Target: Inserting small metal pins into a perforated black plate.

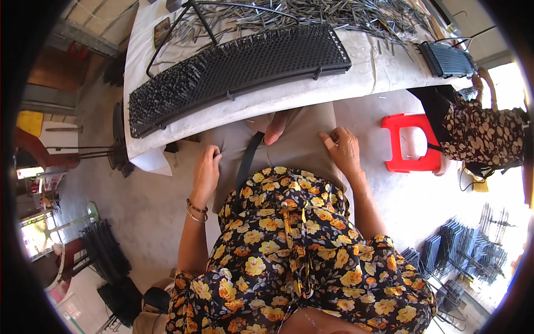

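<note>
My left hand (207,167) is closed at the outer side of my left thigh, its fingertips pinching the beige trousers (300,150), which crease there. On the other thigh, my right hand (344,149) has curled fingers at the same cloth; a pale wrap shows on one finger. A dark strap (248,161) lies across my lap. Beside it pokes out a skin-coloured shape (275,129) that I cannot make out. Ahead on the table is a long black perforated tray (267,61), its left part densely filled with small dark upright pieces. Neither hand touches it.
Loose thin metal strips (334,16) are heaped on the white-covered table (378,72). Another black rack (446,59) stands at its right end, near a person in a patterned top (484,131). A red stool (392,143) stands on the right. Dark racks (105,250) are stacked at left.
</note>
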`<state>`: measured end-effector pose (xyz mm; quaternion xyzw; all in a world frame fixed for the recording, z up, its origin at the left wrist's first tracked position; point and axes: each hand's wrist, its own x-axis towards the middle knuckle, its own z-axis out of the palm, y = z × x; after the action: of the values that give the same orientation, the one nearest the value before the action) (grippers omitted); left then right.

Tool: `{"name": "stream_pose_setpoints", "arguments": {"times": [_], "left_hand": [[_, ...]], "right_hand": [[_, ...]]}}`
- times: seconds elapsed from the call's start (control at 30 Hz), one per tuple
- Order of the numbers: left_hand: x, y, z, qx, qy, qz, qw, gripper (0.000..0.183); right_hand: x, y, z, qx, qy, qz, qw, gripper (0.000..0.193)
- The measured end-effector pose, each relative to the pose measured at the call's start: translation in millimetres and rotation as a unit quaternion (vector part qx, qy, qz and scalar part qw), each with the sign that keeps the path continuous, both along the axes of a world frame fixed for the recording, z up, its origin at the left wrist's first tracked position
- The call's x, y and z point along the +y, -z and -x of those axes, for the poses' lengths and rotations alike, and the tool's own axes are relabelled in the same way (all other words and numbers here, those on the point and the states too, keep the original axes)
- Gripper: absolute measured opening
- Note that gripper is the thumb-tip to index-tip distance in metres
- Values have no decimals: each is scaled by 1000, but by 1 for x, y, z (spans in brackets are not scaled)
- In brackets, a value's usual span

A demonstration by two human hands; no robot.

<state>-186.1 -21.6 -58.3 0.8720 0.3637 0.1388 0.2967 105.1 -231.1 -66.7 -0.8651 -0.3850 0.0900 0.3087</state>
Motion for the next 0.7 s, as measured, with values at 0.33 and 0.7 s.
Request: {"name": "stream_pose_setpoints", "arguments": {"times": [0.33, 0.7], "left_hand": [[7, 8, 0, -10, 16, -21, 1000, 10], [-6, -5, -1, 19, 9, -54, 998, 12]], "right_hand": [[-22, -16, -8, 153, -206, 19, 966, 26], [-14, -6, -5, 168, -258, 38, 951, 24]]}}
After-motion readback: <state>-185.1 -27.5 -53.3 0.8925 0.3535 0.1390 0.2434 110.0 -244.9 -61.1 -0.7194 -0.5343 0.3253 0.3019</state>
